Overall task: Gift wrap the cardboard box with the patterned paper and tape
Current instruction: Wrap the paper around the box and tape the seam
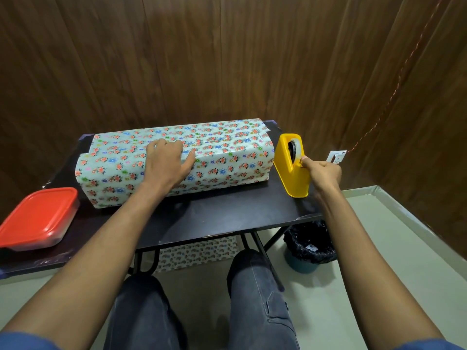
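A long box covered in white floral patterned paper (227,152) lies across the black table (214,218). My left hand (168,161) rests flat on top of the paper, near the box's middle, fingers spread, pressing the paper down. A yellow tape dispenser (290,170) stands just right of the box. My right hand (322,171) is at the dispenser's near side, its fingertips pinched on the tape end (300,160) at the cutter. The cardboard itself is hidden under the paper.
A clear container with a red lid (38,218) sits at the table's left front. Below the table, on the right, stands a bin with a black liner (309,243). More patterned paper (197,251) lies on the floor beneath. Wooden walls close in behind and right.
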